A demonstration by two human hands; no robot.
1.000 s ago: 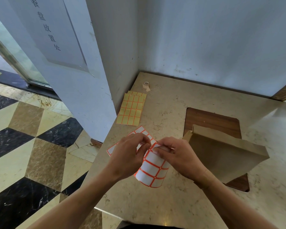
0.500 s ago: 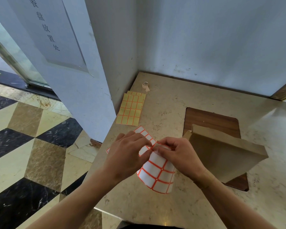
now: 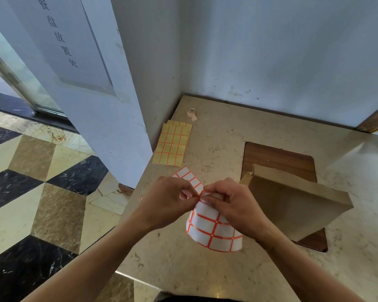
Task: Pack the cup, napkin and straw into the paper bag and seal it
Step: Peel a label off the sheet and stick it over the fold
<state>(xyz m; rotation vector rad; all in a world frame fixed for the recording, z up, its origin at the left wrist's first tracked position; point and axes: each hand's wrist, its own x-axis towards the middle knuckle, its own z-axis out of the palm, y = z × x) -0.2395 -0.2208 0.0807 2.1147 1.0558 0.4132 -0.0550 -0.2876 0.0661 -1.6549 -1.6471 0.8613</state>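
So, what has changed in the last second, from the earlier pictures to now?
Very little: both hands, left hand and right hand, keep pinching the top edge of the white label sheet, whose curled lower part now hangs a little lower. The paper bag, yellow label sheet and tape roll have not moved.

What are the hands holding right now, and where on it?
Both hands pinch the top edge of the white label sheet, left hand and right hand side by side; the rest curls down free above the counter.
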